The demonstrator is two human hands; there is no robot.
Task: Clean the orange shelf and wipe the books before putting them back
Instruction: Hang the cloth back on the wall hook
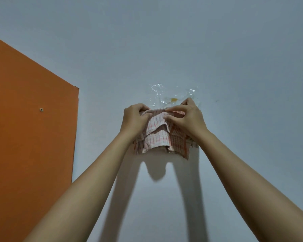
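Both my arms reach up to the pale wall. My left hand (pixel 134 119) and my right hand (pixel 185 117) grip the top edge of a checked red-and-white cloth (pixel 160 138) and hold it against the wall. The cloth hangs down in folds below my fingers. The orange shelf (pixel 30 119) shows only as a flat side panel at the left, with a small screw (pixel 41 109) in it. No books are in view.
Just above the cloth, a patch of clear tape or plastic (pixel 171 93) with a small yellow spot is stuck on the wall. Shadows of my arms fall on the wall below the cloth.
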